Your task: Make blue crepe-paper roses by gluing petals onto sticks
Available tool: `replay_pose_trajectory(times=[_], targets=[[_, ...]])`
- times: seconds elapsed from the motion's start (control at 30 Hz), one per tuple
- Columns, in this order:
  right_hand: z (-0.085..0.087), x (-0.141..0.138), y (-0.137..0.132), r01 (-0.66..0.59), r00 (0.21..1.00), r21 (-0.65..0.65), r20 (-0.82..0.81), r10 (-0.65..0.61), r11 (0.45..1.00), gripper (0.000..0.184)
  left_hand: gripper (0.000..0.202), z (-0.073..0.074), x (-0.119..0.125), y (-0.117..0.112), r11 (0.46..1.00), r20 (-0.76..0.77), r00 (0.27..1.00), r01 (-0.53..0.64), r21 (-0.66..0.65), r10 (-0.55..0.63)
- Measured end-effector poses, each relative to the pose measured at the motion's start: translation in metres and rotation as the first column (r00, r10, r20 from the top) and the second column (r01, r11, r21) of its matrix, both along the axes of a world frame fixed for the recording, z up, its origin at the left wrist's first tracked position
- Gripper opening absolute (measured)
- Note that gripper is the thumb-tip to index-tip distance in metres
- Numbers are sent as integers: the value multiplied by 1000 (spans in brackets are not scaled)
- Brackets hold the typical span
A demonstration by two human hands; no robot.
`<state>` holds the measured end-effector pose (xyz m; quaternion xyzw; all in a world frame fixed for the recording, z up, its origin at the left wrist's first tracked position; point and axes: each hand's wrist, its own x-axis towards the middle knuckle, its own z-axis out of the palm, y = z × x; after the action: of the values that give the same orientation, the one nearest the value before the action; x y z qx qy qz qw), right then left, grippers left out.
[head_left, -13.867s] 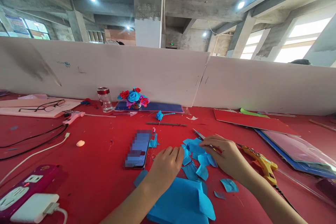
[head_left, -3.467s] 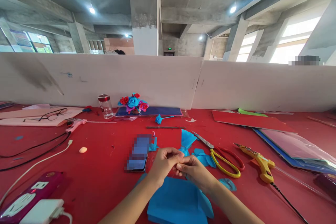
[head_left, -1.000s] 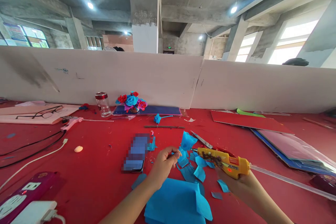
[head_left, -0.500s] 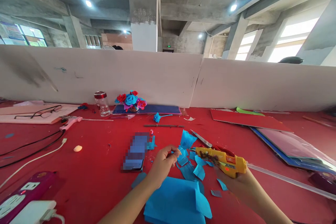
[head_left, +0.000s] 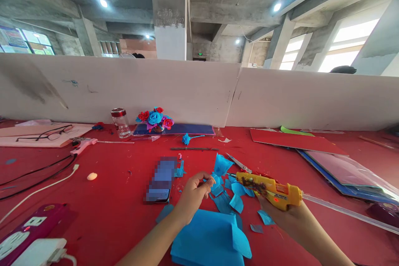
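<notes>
In my right hand (head_left: 280, 212) is a yellow hot glue gun (head_left: 269, 189), its nozzle pointing left and a clear glue stick (head_left: 349, 211) trailing from its back. My left hand (head_left: 196, 193) pinches the lower end of a blue crepe paper piece (head_left: 223, 164), which flares out at the top. The nozzle is just right of that paper; whether they touch I cannot tell. Below lie several loose blue paper petals (head_left: 236, 203). A stack of blue paper (head_left: 205, 237) rests on the red table nearest me.
Scissors (head_left: 239, 163) lie behind the glue gun. A phone (head_left: 161, 181) is left of my left hand. Farther back stand a paper flower arrangement (head_left: 155, 119) and a glass jar (head_left: 121, 124). A pink glue gun (head_left: 83, 145) and a power strip (head_left: 28, 230) lie left, coloured sheets (head_left: 349, 174) right.
My right hand has drawn the glue gun slightly to the right, away from the blue paper. My left hand has stayed in place with its pinch.
</notes>
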<state>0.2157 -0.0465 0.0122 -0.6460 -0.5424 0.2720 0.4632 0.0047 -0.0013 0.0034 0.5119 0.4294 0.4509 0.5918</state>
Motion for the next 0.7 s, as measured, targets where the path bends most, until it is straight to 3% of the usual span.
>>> replay_pose_trajectory(times=[0.3, 0.7], targets=[[-8, -4, 3, -10, 999, 18, -37, 11, 1000, 28, 23, 2, 0, -2, 998, 67, 998, 14, -55, -11], [13, -16, -2, -1, 997, 25, -75, 3, 1000, 25, 22, 0, 1, -1, 999, 80, 996, 28, -44, -25]])
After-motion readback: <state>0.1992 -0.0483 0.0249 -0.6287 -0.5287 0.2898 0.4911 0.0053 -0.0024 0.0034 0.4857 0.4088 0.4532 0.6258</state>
